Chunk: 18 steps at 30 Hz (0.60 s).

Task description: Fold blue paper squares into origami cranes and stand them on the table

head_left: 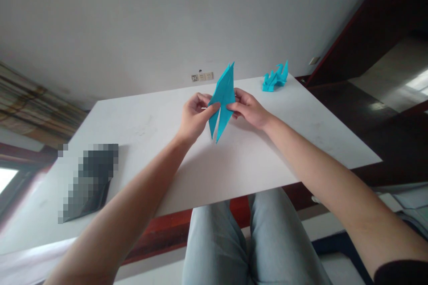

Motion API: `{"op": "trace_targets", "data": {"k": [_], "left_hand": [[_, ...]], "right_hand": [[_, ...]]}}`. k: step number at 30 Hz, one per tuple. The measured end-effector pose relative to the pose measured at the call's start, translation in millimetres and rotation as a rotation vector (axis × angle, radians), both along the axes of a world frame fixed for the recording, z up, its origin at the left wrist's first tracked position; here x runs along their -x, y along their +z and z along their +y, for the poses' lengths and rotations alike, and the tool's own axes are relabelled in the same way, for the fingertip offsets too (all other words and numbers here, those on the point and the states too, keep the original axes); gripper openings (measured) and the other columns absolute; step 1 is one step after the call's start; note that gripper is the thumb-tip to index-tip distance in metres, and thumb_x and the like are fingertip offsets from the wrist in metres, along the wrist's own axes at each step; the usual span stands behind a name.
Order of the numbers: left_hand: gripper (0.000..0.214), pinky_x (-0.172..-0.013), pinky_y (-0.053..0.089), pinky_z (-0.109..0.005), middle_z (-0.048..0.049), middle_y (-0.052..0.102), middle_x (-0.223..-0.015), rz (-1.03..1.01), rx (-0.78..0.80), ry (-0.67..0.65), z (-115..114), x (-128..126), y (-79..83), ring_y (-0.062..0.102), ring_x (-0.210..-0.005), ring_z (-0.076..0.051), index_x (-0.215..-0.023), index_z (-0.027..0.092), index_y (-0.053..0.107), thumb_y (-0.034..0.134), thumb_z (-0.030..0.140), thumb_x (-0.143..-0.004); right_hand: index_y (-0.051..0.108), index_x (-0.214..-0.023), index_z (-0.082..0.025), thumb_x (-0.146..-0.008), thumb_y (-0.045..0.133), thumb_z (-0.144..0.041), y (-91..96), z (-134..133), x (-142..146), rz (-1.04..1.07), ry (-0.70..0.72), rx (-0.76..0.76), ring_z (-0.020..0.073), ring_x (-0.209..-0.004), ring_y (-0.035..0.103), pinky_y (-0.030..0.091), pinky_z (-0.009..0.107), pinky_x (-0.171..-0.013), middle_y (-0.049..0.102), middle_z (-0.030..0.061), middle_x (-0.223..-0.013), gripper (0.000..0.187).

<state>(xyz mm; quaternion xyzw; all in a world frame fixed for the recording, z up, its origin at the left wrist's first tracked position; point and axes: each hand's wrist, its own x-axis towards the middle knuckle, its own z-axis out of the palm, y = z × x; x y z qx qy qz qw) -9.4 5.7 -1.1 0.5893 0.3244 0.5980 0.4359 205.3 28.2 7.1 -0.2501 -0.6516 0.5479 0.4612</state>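
A folded piece of turquoise paper, long and pointed with two narrow tips hanging down, is held upright above the white table. My left hand pinches its left edge between thumb and fingers. My right hand pinches its right edge the same way. Both hands are closed on the paper, a little above the table's middle.
A finished turquoise origami figure stands at the table's far right corner. A dark flat object, blurred out, lies at the near left. A wall with sockets is behind the table. My legs in light jeans are below the near edge.
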Motion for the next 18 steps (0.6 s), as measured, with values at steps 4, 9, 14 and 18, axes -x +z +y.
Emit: {"op": "trace_targets", "data": {"k": [4,9,14,18], "left_hand": [[0.062,-0.066,0.053,-0.025,0.002,0.067,-0.09,-0.012,-0.01,0.03,5,0,-6.5,0.066,-0.076,-0.013,-0.103,0.026,0.06,0.105,0.061,-0.08],[0.065,-0.066,0.056,-0.025,0.0026,0.067,-0.089,0.001,0.009,0.069,5,2,-7.2,0.071,-0.076,-0.015,-0.122,0.028,0.066,0.104,0.063,-0.083],[0.062,-0.064,0.057,-0.025,0.0016,0.064,-0.088,0.036,-0.019,0.117,6,5,-7.4,0.069,-0.074,-0.015,-0.124,0.027,0.071,0.1,0.067,-0.086],[0.063,-0.063,0.058,-0.026,0.001,0.066,-0.088,0.024,-0.051,0.142,10,6,-9.4,0.07,-0.074,-0.016,-0.121,0.028,0.07,0.098,0.073,-0.087]], "right_hand": [[0.061,-0.109,-0.027,-0.083,0.091,-0.039,5.3,-3,-1,0.011,-0.025,0.032,0.0105,-0.066,0.053,0.045,0.023,-0.056,0.062,-0.0085,-0.082,0.041],[0.061,-0.106,-0.027,-0.083,0.088,-0.04,9.3,-7,-2,0.018,-0.058,0.066,0.0119,-0.068,0.053,0.045,0.024,-0.057,0.058,-0.0075,-0.083,0.038],[0.065,-0.104,-0.026,-0.089,0.09,-0.047,3.8,-3,-4,-0.064,-0.052,-0.001,0.0129,-0.069,0.053,0.046,0.026,-0.059,0.061,-0.0052,-0.084,0.036],[0.065,-0.106,-0.025,-0.09,0.096,-0.06,-4.6,3,-4,-0.103,-0.046,-0.048,0.0119,-0.067,0.05,0.045,0.027,-0.056,0.063,-0.0041,-0.087,0.049]]}}
